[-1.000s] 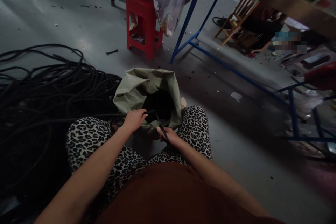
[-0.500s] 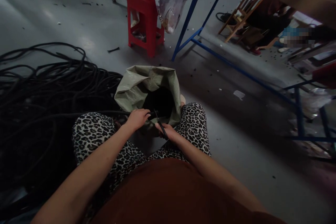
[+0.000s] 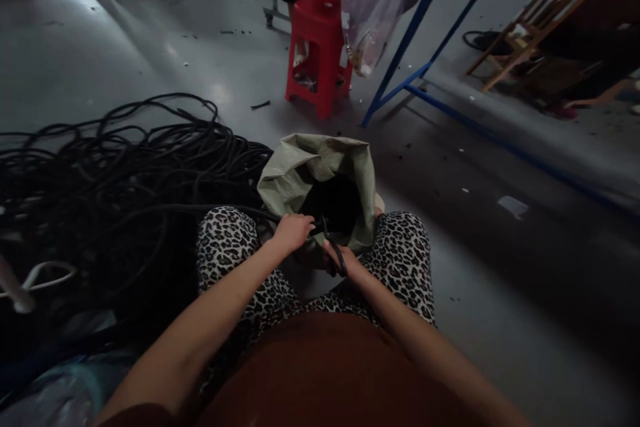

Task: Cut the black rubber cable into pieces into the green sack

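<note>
My left hand (image 3: 294,232) is closed around a long black cable (image 3: 225,208), close to its end. The cable comes in from the left across my left knee. Closed on a pair of dark-handled scissors (image 3: 341,259), my right hand (image 3: 352,264) sits just right of and below the left. The scissors' blades point up toward the cable's end; whether they touch it is too dark to tell. Both hands are over the near edge of an open pale green woven sack (image 3: 369,180), between my knees. Its inside is dark, and the contents cannot be made out.
A large tangled heap of black cable (image 3: 195,167) covers the floor at left. Beyond the sack stand a red plastic stool (image 3: 320,10), a person's legs and a hanging clear bag (image 3: 375,7). A blue table frame (image 3: 407,40) and a wooden chair (image 3: 543,23) are at right.
The view has swung left, so everything appears farther right. My hands keep their hold on the cable and scissors over the sack. A dark scissor handle loop now shows more clearly.
</note>
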The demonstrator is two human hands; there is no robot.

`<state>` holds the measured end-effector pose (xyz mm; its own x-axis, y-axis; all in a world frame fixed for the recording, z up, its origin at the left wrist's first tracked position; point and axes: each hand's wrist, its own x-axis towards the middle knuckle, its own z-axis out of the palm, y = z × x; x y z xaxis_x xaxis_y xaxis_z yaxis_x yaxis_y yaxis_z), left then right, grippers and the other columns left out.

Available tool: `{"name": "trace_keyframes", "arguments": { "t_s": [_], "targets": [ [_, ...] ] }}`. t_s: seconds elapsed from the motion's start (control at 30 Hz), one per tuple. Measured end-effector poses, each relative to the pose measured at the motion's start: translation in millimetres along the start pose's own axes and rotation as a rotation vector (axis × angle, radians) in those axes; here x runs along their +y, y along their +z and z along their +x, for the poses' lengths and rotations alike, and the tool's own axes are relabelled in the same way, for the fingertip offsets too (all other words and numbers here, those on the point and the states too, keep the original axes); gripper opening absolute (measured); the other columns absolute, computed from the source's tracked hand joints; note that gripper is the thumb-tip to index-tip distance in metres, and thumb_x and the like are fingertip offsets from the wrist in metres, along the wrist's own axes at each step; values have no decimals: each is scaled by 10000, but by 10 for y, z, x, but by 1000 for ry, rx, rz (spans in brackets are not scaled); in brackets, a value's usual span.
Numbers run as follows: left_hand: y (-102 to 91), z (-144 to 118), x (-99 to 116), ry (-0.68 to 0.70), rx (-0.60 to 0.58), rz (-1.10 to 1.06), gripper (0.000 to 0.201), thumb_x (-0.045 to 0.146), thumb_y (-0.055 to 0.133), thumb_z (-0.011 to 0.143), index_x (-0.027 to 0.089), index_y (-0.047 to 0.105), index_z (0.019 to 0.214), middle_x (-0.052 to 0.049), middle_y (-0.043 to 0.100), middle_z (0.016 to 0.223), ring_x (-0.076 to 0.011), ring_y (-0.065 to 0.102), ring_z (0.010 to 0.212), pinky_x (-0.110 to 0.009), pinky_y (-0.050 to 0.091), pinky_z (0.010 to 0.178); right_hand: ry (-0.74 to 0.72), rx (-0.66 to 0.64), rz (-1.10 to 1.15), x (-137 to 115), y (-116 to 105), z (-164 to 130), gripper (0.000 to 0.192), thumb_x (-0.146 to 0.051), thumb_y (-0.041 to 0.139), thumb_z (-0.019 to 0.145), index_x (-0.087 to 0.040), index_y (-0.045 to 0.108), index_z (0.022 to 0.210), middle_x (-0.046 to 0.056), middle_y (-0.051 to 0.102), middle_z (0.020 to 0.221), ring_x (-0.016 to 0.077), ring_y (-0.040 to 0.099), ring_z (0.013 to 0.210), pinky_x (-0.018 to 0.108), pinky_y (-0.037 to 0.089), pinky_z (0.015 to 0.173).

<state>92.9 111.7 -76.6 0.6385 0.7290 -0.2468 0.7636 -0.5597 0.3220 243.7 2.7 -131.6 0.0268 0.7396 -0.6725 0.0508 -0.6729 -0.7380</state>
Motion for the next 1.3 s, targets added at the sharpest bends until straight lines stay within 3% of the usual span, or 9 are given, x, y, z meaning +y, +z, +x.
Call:
{"name": "trace_keyframes", "arguments": {
  "t_s": [0.13,0.4,0.73,1.3],
  "targets": [
    [87,5,-7,-37,-10,3,254,320,444,894,230,614,1061,-69,679,979,-190,607,943,-309,414,825,52,13,45,92,-9,68,500,-616,499,789,-135,559,667,26,560,479,134,536,379,203,375,344],
    [139,51,-47,-15,-43,-2,273,344,425,902,247,602,1086,-65,671,1016,-202,604,976,-321,417,817,82,19,31,-52,5,-34,463,-563,466,833,-131,554,692,17,538,479,119,520,361,191,355,330],
    [114,6,-110,-16,38,-1,312,267,422,901,249,555,1183,-75,633,1068,-196,559,1027,-346,376,864,33,80,-49,-40,-124,164,469,-589,490,805,-152,556,649,63,576,480,182,572,395,262,428,374],
    [228,122,-166,-44,-2,1,310,264,451,876,268,602,1147,-55,671,1052,-205,598,998,-333,411,852,94,157,-193,-97,-112,161,433,-511,555,771,-166,509,513,18,479,365,135,459,266,219,345,275]
  ]
}}
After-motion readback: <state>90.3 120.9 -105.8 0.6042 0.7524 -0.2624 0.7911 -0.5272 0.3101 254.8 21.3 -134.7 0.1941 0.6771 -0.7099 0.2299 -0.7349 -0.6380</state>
